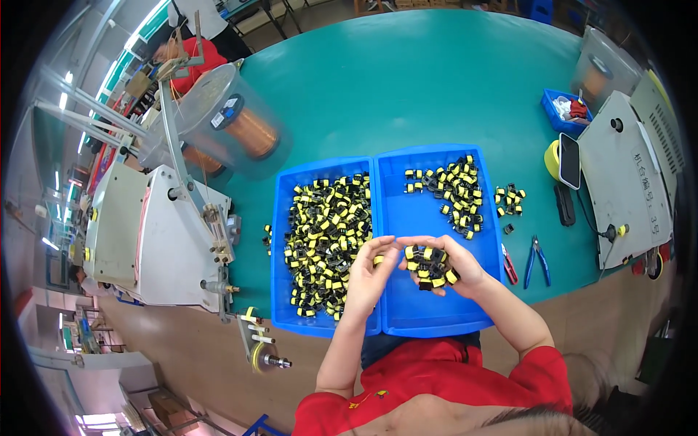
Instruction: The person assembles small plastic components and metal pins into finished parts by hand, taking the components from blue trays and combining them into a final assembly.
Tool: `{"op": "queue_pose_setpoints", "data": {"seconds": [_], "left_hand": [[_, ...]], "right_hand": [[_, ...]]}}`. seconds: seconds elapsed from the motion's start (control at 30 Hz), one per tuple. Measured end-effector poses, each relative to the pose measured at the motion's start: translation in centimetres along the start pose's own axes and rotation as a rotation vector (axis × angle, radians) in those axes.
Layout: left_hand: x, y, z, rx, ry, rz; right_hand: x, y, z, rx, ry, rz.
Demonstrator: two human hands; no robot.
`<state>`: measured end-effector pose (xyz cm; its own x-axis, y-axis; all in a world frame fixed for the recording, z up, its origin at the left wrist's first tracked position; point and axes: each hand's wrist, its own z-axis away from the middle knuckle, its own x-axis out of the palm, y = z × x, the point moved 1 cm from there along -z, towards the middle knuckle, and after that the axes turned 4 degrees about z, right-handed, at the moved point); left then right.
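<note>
Green tabletop (342, 87) stretches beyond my hands, with a fuller blue tray (279, 218) ahead and left of my left hand and a sparser blue tray (429, 309) beneath my right. My right hand (463, 267) is cupped half-open around a heaped cluster of black-and-yellow parts (432, 270), while my left hand (363, 280), thumb folded against fingers, seems to pinch a single part (378, 259). I judge that tilting or loosening my crowded right palm could spill parts, and a slip from my left, over the trays' divide, could mix the two lots.
</note>
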<state>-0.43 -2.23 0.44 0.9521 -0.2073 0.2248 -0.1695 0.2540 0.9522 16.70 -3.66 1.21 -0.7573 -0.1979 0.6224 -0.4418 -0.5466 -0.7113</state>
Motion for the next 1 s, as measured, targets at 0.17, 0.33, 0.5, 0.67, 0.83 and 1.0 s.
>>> {"op": "queue_pose_setpoints", "data": {"seconds": [0.17, 0.33, 0.5, 0.67, 0.83, 1.0], "left_hand": [[0.7, 0.0, 0.2, 0.097, -0.067, -0.031], [-0.3, 0.2, -0.1, -0.156, -0.107, 0.425], [-0.8, -0.1, -0.2, -0.219, -0.112, 0.446], [-0.7, 0.1, -0.2, -0.257, -0.081, 0.425], [0.6, 0.0, 0.2, 0.227, -0.027, -0.124], [1.5, 0.4, 0.3, 0.456, -0.095, -0.516]], "right_hand": [[-0.2, 0.2, 0.0, 0.038, -0.006, 0.052], [-0.8, -0.1, -0.2, -0.009, 0.088, -0.081], [-1.1, -0.3, -0.2, 0.039, 0.095, -0.180], [-1.1, -0.2, -0.3, 0.041, 0.063, -0.190], [-1.2, -0.2, -0.4, 0.038, 0.110, -0.135], [-1.8, 0.0, -0.3, 0.023, 0.095, -0.085]]}}
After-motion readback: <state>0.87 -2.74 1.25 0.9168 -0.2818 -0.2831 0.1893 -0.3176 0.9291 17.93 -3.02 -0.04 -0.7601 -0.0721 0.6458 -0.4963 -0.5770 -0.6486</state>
